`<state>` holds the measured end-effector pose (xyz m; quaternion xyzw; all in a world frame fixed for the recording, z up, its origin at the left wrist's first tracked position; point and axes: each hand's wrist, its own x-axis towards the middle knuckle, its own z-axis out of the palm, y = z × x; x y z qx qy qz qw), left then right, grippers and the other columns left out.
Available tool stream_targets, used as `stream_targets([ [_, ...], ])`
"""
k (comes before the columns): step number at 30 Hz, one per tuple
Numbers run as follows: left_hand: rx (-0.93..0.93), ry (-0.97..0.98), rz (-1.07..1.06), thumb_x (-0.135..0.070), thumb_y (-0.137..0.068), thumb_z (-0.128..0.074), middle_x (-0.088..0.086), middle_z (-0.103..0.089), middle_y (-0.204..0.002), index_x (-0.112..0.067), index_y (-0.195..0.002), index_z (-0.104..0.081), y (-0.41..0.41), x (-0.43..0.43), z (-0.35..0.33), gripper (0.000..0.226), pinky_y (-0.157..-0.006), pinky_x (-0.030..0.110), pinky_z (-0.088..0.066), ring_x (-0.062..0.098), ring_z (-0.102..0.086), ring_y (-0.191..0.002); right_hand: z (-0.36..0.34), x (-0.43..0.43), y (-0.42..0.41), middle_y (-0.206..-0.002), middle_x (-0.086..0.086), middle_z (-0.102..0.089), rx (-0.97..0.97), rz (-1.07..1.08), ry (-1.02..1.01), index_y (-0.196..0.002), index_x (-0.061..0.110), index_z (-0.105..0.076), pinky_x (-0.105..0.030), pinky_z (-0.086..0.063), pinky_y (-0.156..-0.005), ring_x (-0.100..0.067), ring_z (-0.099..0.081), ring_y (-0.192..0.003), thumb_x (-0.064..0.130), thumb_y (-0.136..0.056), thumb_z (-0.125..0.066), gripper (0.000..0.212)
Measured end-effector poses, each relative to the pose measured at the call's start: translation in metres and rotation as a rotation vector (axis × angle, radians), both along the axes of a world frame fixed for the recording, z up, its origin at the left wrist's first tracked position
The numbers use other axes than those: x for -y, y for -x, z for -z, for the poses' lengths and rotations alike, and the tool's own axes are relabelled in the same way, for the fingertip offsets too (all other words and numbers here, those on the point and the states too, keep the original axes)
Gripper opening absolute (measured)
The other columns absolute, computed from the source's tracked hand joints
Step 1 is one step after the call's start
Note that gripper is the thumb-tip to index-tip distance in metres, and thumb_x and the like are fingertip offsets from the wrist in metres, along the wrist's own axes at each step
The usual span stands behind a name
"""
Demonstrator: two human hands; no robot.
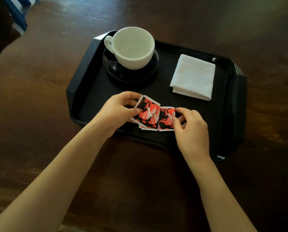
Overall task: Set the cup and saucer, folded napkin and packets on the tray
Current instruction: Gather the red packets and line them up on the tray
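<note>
A black tray (83,77) lies on the brown table. An empty white cup (133,47) stands on a black saucer (145,74) at the tray's far left. A folded white napkin (193,77) lies flat at the far right. Red, black and white packets (152,117) overlap in a row at the tray's near edge. My left hand (116,113) pinches the leftmost packet between thumb and fingers. My right hand (190,129) pinches the rightmost packet (165,119) at its right edge. Whether the packets rest on the tray or hang just above it is unclear.
The dark brown wooden table (39,97) surrounds the tray on all sides. Blue chair legs (17,12) show at the far left corner, beyond the table's edge.
</note>
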<state>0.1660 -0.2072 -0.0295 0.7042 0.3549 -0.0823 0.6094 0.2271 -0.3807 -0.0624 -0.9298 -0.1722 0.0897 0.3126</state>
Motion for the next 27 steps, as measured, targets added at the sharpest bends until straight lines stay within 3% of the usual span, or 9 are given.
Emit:
stream_targets([
  [10,0.034,0.116,-0.029,0.0,-0.086,-0.057,-0.001,-0.068,-0.097,-0.019,-0.117,-0.057,0.001,0.006,-0.003,0.036,-0.08,0.034,-0.057,0.017,-0.069,-0.092,0.002,0.002,0.0,-0.092,0.005,-0.052,0.013,-0.008,-0.003,-0.121,0.017,-0.058,-0.008,-0.037,-0.06,-0.006,-0.053,-0.075,0.019,-0.09,-0.058,0.031],
  [18,-0.028,-0.119,0.003,-0.011,-0.086,-0.062,-0.009,-0.06,-0.091,-0.023,-0.113,-0.055,0.001,0.018,-0.001,0.03,-0.06,0.019,-0.056,0.008,-0.065,-0.08,0.003,0.002,0.001,-0.09,0.005,-0.051,0.019,-0.007,-0.011,-0.122,0.017,-0.057,-0.008,-0.036,-0.059,-0.006,-0.052,-0.072,0.02,-0.09,-0.058,0.032],
  [24,0.018,-0.33,0.058,-0.015,-0.087,-0.06,-0.01,-0.061,-0.09,-0.026,-0.114,-0.058,0.005,0.02,-0.006,0.03,-0.074,0.027,-0.055,0.009,-0.062,-0.088,0.001,0.003,-0.002,-0.09,0.003,-0.054,-0.029,-0.006,-0.045,-0.125,0.017,-0.054,-0.01,-0.039,-0.062,-0.006,-0.051,-0.073,0.018,-0.09,-0.058,0.036],
  [27,0.049,-0.277,0.023,-0.012,-0.087,-0.061,-0.008,-0.062,-0.086,-0.024,-0.113,-0.059,0.008,0.018,-0.01,0.029,-0.072,0.026,-0.056,0.01,-0.064,-0.085,-0.002,0.004,-0.005,-0.092,0.003,-0.055,-0.06,0.006,-0.071,-0.126,0.017,-0.052,-0.017,-0.045,-0.069,-0.008,-0.053,-0.072,0.018,-0.09,-0.058,0.037],
])
